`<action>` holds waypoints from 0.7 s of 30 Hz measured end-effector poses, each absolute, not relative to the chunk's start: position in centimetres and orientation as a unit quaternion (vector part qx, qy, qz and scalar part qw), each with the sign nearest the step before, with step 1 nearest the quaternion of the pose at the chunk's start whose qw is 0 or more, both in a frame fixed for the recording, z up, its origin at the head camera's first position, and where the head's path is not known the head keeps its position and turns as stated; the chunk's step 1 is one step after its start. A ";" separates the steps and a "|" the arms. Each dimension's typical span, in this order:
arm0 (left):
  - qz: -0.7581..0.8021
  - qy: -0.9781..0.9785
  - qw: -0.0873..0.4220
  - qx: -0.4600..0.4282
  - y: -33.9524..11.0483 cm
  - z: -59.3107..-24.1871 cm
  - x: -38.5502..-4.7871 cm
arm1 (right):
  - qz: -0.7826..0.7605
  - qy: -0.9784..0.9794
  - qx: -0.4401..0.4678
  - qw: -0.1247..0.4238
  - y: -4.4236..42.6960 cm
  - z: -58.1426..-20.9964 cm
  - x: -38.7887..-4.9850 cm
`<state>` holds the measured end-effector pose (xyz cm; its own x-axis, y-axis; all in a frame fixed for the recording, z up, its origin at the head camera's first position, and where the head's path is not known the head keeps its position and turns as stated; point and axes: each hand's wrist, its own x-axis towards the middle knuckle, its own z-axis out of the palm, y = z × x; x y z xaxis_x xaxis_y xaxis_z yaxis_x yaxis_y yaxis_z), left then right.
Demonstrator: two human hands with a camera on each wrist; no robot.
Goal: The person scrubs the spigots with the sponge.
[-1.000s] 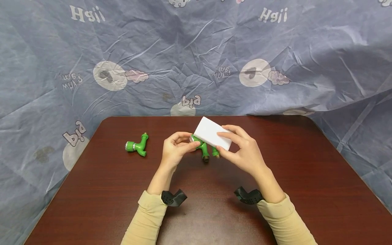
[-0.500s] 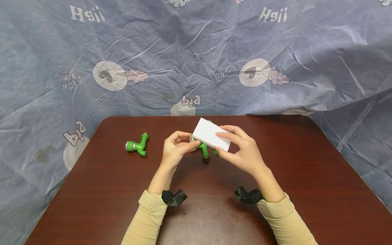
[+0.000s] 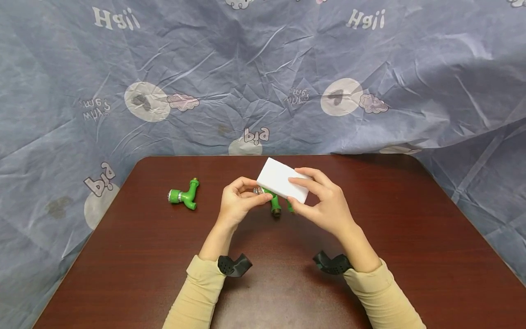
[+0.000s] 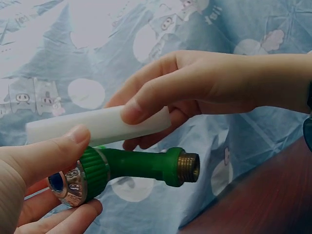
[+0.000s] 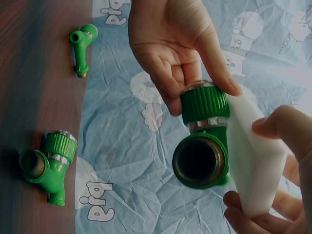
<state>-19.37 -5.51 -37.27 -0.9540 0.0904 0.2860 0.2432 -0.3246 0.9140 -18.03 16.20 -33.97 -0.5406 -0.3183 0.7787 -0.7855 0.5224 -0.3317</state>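
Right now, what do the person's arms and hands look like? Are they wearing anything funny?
The left sleeve and right sleeve are pale yellow, a bit wrinkled, with wide cuffs. Beside each cuff sits a bent black piece with little holes: the left wrist piece and the right wrist piece. The left hand and right hand wear no gloves.

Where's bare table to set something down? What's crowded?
Bare tabletop lies right of the right hand, out to the edge; between left sleeve and right sleeve; between leftmost tap and left sleeve. The middle is crowded: the left hand holds a second tap, the right a white block, which in the head view partly hides a third tap.
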 end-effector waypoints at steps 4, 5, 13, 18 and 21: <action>-0.789 -0.591 0.049 -0.160 -5.5 -37.3 -19.3 | 0.334 -0.806 0.357 0.334 16.0 -34.0 -18.0; -0.788 -0.592 0.050 -0.159 -5.5 -37.3 -19.3 | 0.332 -0.807 0.353 0.338 16.1 -34.0 -18.0; -0.817 -0.561 0.058 -0.122 -5.7 -37.0 -19.4 | 0.338 -0.814 0.297 0.368 16.7 -33.9 -18.3; -0.826 -0.540 0.087 -0.137 -5.8 -37.4 -19.7 | 0.360 -0.802 0.331 0.343 16.5 -33.8 -18.2; -0.826 -0.531 0.104 -0.159 -6.0 -39.8 -21.3 | 0.354 -0.804 0.327 0.349 16.6 -33.9 -18.2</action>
